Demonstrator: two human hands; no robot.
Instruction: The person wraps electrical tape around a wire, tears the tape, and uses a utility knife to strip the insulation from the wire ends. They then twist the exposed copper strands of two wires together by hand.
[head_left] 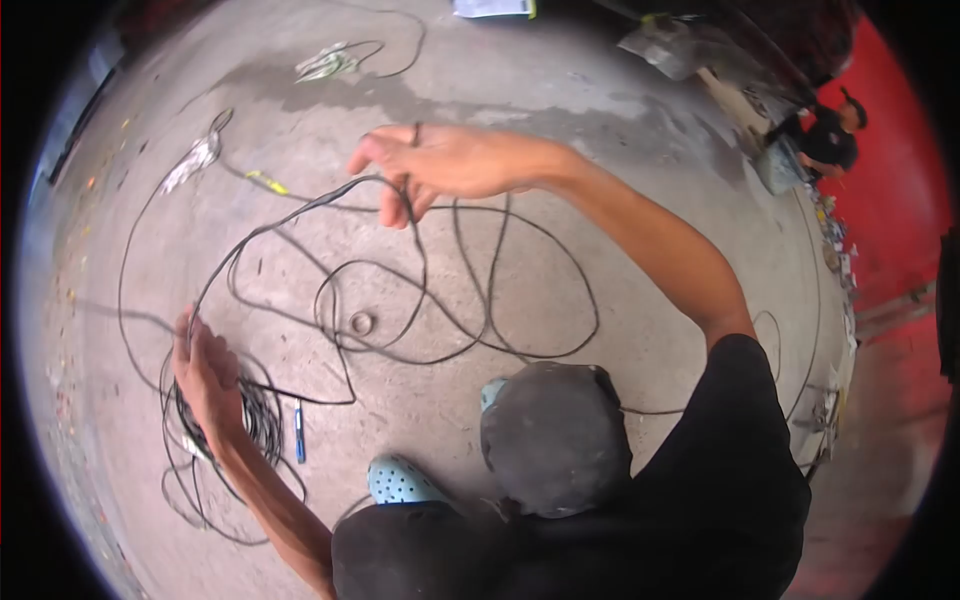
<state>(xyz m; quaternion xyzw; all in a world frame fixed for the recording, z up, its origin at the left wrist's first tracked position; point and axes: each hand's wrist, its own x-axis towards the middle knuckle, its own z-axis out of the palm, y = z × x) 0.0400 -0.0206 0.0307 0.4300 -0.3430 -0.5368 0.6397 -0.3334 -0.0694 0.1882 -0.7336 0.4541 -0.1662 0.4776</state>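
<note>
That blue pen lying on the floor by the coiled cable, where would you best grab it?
Take the blue pen at the middle of its barrel, pinching across its narrow width and coming from straight above. It lies flat on the concrete floor, long and thin, with bare floor on its right side; the coiled cable held by the left hand crowds its left.

I wear a black short-sleeved shirt (730,470), dark trousers (555,435) and light blue perforated clogs (400,482); my arms are bare

I'm standing over a grey concrete floor (620,160) with a darker damp patch (400,95). A red floor strip (890,210) runs along my right.
</note>
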